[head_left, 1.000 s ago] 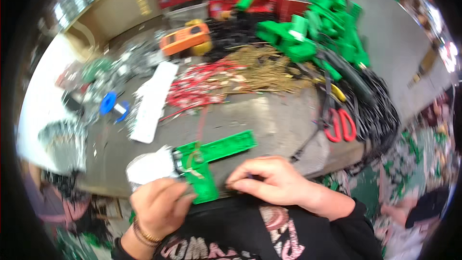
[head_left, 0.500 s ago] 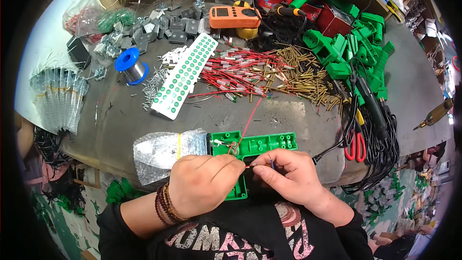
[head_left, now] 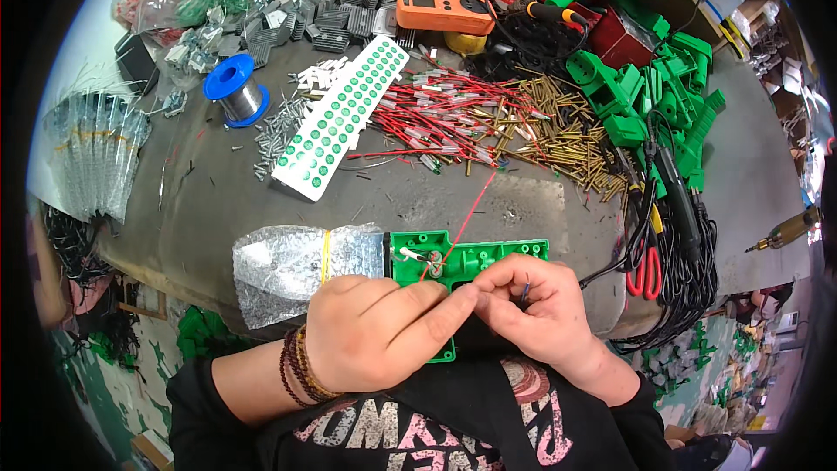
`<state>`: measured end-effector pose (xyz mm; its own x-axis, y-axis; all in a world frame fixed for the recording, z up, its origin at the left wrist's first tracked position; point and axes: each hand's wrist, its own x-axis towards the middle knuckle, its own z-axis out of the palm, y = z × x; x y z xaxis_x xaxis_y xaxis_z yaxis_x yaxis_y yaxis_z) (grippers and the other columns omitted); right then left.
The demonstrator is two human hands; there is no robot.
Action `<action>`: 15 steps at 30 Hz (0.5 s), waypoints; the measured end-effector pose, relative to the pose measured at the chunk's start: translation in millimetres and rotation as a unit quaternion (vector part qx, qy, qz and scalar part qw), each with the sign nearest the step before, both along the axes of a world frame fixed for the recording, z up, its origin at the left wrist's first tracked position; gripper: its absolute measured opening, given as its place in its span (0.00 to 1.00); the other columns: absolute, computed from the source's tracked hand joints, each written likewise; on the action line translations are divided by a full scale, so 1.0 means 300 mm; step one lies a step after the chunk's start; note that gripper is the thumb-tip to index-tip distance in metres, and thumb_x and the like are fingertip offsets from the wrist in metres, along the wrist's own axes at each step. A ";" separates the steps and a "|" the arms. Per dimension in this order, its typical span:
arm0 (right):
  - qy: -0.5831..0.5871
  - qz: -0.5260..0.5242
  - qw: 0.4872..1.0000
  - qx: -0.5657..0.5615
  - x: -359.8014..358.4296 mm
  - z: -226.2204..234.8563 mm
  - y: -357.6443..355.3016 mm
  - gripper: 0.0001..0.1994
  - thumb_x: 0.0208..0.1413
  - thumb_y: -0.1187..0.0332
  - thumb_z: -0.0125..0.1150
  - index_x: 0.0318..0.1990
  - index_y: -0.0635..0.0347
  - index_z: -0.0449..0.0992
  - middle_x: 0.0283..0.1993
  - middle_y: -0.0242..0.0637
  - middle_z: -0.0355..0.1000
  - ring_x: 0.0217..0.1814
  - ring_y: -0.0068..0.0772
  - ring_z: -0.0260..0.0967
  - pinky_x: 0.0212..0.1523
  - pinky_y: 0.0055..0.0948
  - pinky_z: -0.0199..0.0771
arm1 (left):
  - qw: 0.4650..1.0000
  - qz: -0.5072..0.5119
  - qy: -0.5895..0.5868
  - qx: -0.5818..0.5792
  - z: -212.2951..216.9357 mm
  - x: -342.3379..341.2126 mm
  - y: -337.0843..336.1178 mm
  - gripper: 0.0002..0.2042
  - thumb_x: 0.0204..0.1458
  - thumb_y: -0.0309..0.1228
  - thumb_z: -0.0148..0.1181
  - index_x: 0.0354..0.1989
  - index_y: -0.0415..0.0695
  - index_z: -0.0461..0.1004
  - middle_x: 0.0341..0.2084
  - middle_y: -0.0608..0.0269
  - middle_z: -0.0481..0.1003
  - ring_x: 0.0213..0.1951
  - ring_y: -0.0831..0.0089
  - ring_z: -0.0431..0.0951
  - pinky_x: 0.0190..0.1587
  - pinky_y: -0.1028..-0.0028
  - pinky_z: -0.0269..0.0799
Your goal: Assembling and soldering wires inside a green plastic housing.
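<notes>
Below the middle of the view, my left hand (head_left: 379, 331) and my right hand (head_left: 545, 314) meet with their fingertips pinched together. A thin red wire (head_left: 471, 215) drops from the bench into the fingers of my left hand. From between the fingers of my right hand a short dark blue wire end (head_left: 526, 290) sticks up; what the fingertips grip where they meet is hidden. Under my hands lies an open green plastic housing (head_left: 501, 253), with a white-tipped lead and a small round part inside. A bubble-wrapped piece (head_left: 279, 275) with a yellow band adjoins its left end.
Behind are a white strip with green dots (head_left: 340, 122), red leads (head_left: 427, 113), brass tubes (head_left: 558, 122), a solder spool (head_left: 235, 92) and an orange meter (head_left: 445, 11). Green housings (head_left: 645, 96), red-handled scissors (head_left: 645, 275) and black cables (head_left: 684, 296) lie right.
My left fingers have stretched toward the right hand, covering the short red wire end that showed between them. The view has shifted slightly. The blue wire end has moved with my right hand.
</notes>
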<state>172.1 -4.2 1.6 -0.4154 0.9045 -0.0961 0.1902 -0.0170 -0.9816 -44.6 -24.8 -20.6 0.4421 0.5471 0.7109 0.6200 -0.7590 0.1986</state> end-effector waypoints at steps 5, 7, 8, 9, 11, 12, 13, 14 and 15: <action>-0.032 0.004 0.998 0.060 0.008 -0.003 -0.001 0.05 0.53 0.73 0.67 0.35 0.64 0.78 0.22 0.29 0.71 0.22 0.16 0.65 0.24 0.22 0.65 | 1.000 0.008 -0.007 -0.023 0.000 0.011 0.000 0.13 0.43 0.28 0.62 0.40 0.44 0.79 0.32 0.68 0.76 0.25 0.77 0.74 0.23 0.77 0.65; -0.083 0.036 0.975 0.203 0.014 0.009 0.002 0.05 0.53 0.74 0.66 0.35 0.63 0.77 0.24 0.34 0.74 0.21 0.28 0.70 0.24 0.27 0.69 | 0.999 0.024 -0.014 -0.042 0.006 0.018 -0.001 0.12 0.43 0.27 0.63 0.39 0.43 0.79 0.33 0.67 0.76 0.26 0.76 0.75 0.23 0.77 0.66; -0.084 0.037 0.975 0.202 0.022 0.027 -0.001 0.05 0.53 0.74 0.66 0.35 0.63 0.77 0.24 0.34 0.74 0.21 0.28 0.70 0.24 0.27 0.69 | 0.996 0.007 -0.045 -0.080 0.019 0.020 -0.003 0.11 0.44 0.26 0.63 0.38 0.42 0.78 0.33 0.66 0.76 0.27 0.75 0.76 0.22 0.76 0.67; -0.145 0.051 0.975 0.161 0.029 0.052 -0.003 0.04 0.52 0.74 0.65 0.35 0.63 0.77 0.25 0.36 0.74 0.22 0.35 0.71 0.26 0.29 0.70 | 0.990 -0.009 -0.075 -0.117 0.030 0.022 -0.006 0.09 0.46 0.24 0.64 0.37 0.41 0.76 0.33 0.65 0.75 0.28 0.73 0.77 0.21 0.75 0.68; -0.199 0.038 0.974 0.103 0.014 0.063 0.006 0.04 0.52 0.74 0.65 0.34 0.62 0.77 0.26 0.39 0.74 0.25 0.42 0.72 0.29 0.31 0.73 | 0.977 -0.027 -0.108 -0.183 0.040 0.026 -0.026 0.09 0.46 0.21 0.64 0.37 0.39 0.75 0.31 0.61 0.75 0.29 0.66 0.78 0.25 0.71 0.72; -0.201 0.038 0.973 0.103 0.009 0.068 0.015 0.04 0.52 0.74 0.65 0.34 0.62 0.77 0.26 0.39 0.74 0.25 0.42 0.72 0.29 0.31 0.73 | 0.958 -0.045 -0.140 -0.247 0.041 0.030 -0.032 0.09 0.47 0.18 0.64 0.37 0.38 0.74 0.30 0.56 0.76 0.29 0.59 0.78 0.30 0.66 0.76; -0.154 0.058 0.965 0.205 0.005 0.077 0.022 0.04 0.52 0.74 0.65 0.35 0.62 0.78 0.26 0.39 0.73 0.26 0.41 0.72 0.29 0.32 0.73 | 0.957 -0.045 -0.141 -0.248 0.041 0.031 -0.032 0.09 0.47 0.18 0.64 0.37 0.38 0.74 0.30 0.56 0.76 0.29 0.59 0.78 0.30 0.66 0.76; -0.106 0.078 0.944 0.304 -0.002 0.088 0.024 0.05 0.51 0.73 0.66 0.35 0.61 0.78 0.27 0.39 0.73 0.27 0.41 0.73 0.29 0.33 0.73 | 0.957 -0.052 -0.138 -0.250 0.040 0.024 -0.028 0.10 0.46 0.18 0.64 0.38 0.38 0.74 0.30 0.56 0.76 0.30 0.60 0.79 0.30 0.67 0.76; -0.102 0.125 0.952 0.262 0.006 0.106 0.007 0.04 0.50 0.73 0.66 0.34 0.61 0.78 0.27 0.39 0.73 0.28 0.40 0.73 0.29 0.34 0.73 | 0.957 -0.058 -0.134 -0.252 0.039 0.017 -0.025 0.10 0.46 0.18 0.64 0.38 0.38 0.74 0.31 0.56 0.76 0.31 0.60 0.79 0.29 0.67 0.76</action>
